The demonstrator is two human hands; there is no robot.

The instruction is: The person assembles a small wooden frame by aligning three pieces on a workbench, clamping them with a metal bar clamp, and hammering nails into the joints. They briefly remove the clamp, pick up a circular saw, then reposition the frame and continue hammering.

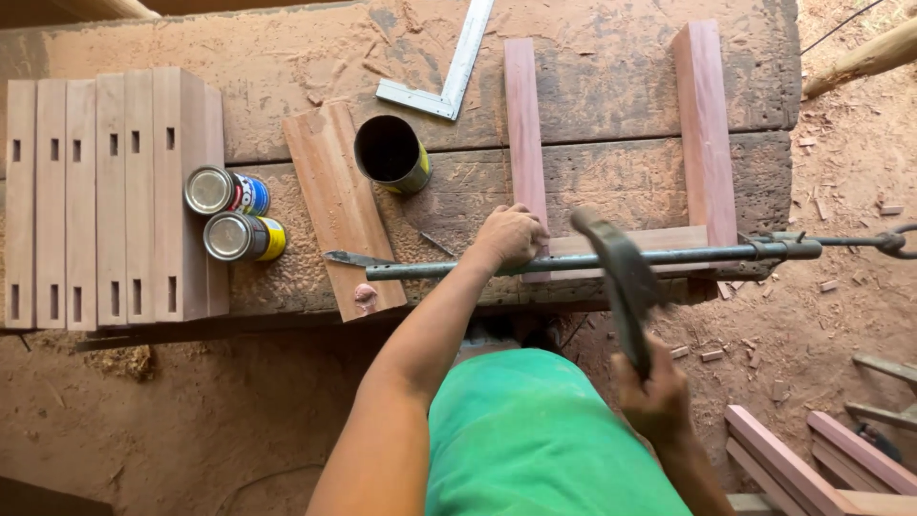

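My left hand (511, 236) presses on a long metal bar clamp (669, 256) where it crosses a reddish wooden frame (705, 124) lying on the workbench. The frame has two long rails, the nearer one (522, 115) running under my left hand, and a cross piece under the clamp. My right hand (657, 394) grips the handle of a hammer (616, 272), its blurred head raised over the clamp bar near the cross piece. My green shirt fills the lower middle.
A stack of mortised boards (105, 196) lies at the left. Two closed tins (224, 191) (241, 236), an open can (392, 153), a loose board (342, 210), a chisel (355, 259) and a steel square (447, 72) sit on the rough bench. More frame pieces (812, 463) lie on the dirt floor at right.
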